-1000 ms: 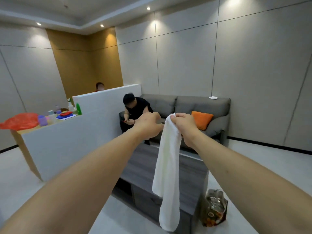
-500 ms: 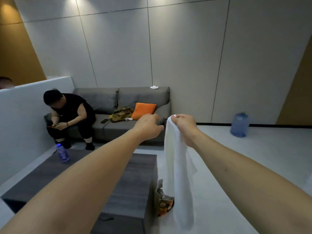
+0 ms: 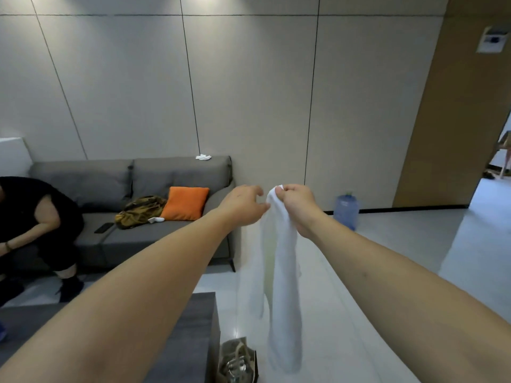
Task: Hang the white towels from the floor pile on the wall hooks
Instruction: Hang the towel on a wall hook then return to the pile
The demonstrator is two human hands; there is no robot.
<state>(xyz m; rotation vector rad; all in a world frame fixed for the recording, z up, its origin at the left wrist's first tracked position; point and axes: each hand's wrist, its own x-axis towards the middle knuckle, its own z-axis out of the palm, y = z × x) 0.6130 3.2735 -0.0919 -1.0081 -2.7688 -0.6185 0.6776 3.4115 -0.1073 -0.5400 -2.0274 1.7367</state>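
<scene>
Head view shows the right hand [image 3: 300,207] pinching the top corner of the white towel [image 3: 279,286] between thumb and curled fingers, so the cloth hangs limp below that grip, clear of the floor [image 3: 387,272]. The left hand [image 3: 243,204] holds nothing, its fingers loosely bent, fingertips just beside the towel's upper edge; whether they touch it I cannot tell. No wall hooks are visible, so the carry is best done with the corner held high and the left hand taking the edge to spread it before hanging.
</scene>
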